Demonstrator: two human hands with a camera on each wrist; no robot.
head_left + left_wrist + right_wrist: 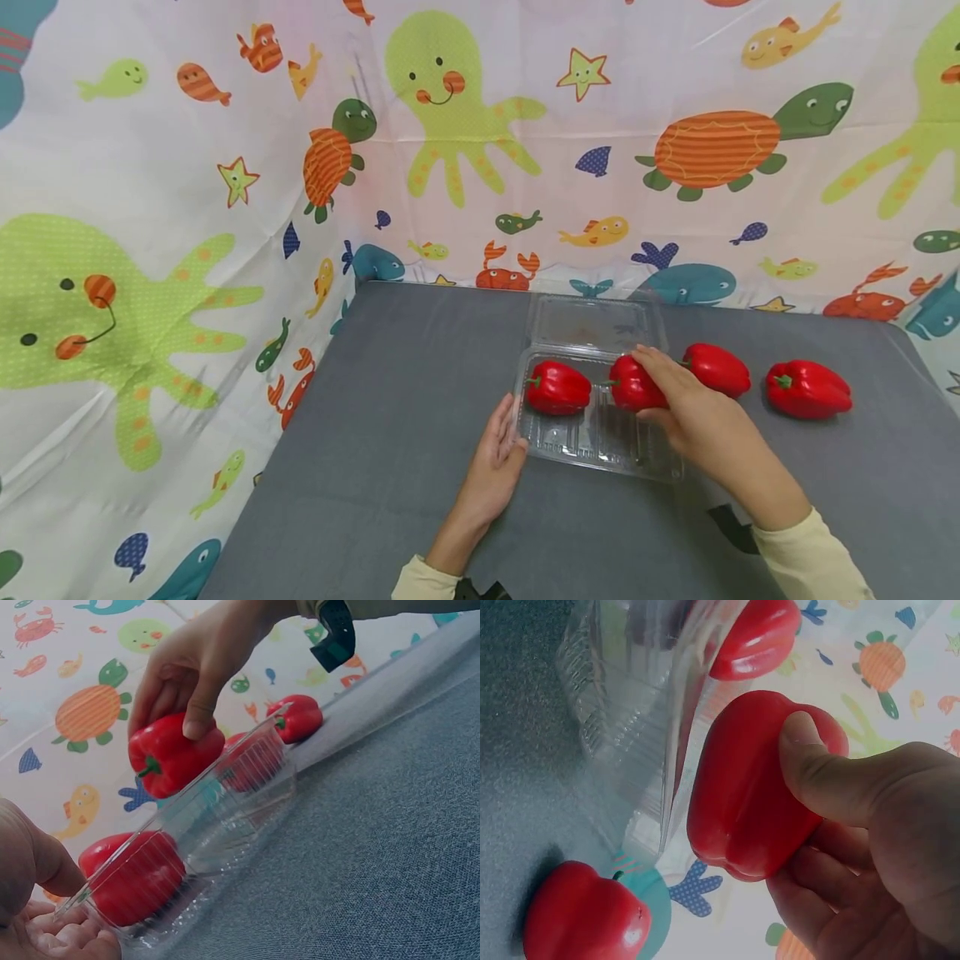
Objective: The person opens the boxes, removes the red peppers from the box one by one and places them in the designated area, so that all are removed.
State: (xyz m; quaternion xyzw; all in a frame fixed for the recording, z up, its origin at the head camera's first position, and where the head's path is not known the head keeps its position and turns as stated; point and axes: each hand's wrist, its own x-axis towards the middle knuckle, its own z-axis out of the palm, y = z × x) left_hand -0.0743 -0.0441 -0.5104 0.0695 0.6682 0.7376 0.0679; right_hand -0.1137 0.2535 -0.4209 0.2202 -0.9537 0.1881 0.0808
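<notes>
My right hand (708, 429) grips a red bell pepper (632, 385) by its sides, above the right part of a clear plastic clamshell container (551, 437). In the right wrist view the thumb presses one side of that pepper (746, 787) and the fingers curl beneath. The left hand (491, 475) holds the container's left edge, its thumb above the rim and fingers below in the left wrist view. Inside, at the left, lies another red bell pepper (558, 387), its green stem facing left. The container's lid (592, 321) is folded back, away from me.
Two more red bell peppers lie on the grey table cloth (375, 417) to the right: one (717, 369) just beyond the right hand, the other (808, 389) farther right. A sea-animal printed curtain (495, 108) stands behind the table and along its left side.
</notes>
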